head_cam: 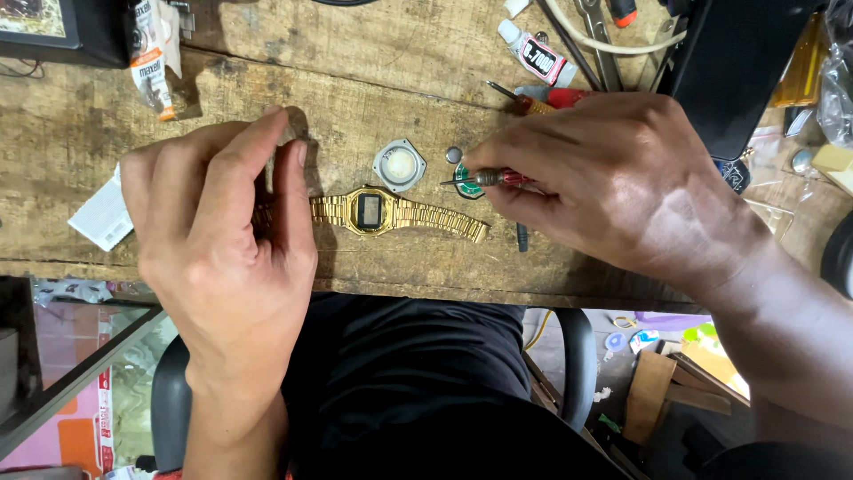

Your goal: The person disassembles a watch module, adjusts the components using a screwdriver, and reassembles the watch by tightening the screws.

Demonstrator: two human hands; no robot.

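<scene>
— How does the watch (371, 211) look?
— Gold, with a metal band and a small dark square screen. It lies flat on the wooden bench (400, 53).
— And the hands?
— It lies between them. The left hand (218, 222) pinches the band's end; the right hand (604, 178) grips a red screwdriver (489, 178).

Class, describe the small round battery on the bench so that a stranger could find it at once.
Start at the gold watch lying across the wooden bench. Just above it lies a silvery back cover; right of that cover sits the battery, a plain grey disc, much smaller than the cover.
</scene>
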